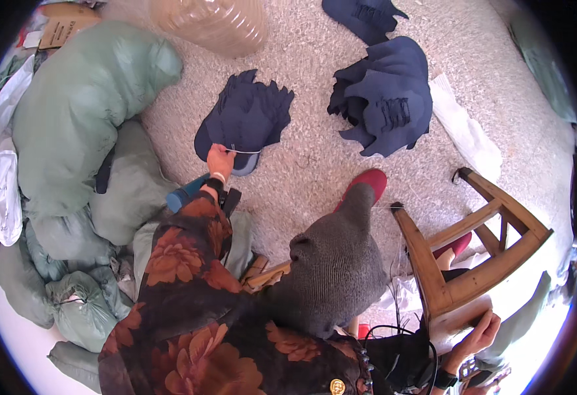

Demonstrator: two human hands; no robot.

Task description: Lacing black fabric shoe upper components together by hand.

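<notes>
My left hand [219,162] reaches to the near edge of a pile of dark blue shoe uppers [246,115] on the floor. Its fingers are pinched on a thin pale strip [244,152] that lies across the pile's near edge. Under that edge a grey-blue piece [244,164] shows. At the lower right, my right hand [484,333] grips the seat of a wooden stool [463,280], which is tipped over with its legs pointing up and away. A blue cylinder [182,196] is beside my left wrist.
Another stack of dark blue, laced uppers [394,99] lies farther right, with one more upper [365,16] beyond it. Stuffed green sacks [84,112] crowd the left. A clear plastic bag [213,23] is at the far side, a white cloth [466,128] at right. My red shoe [371,181] stands ahead.
</notes>
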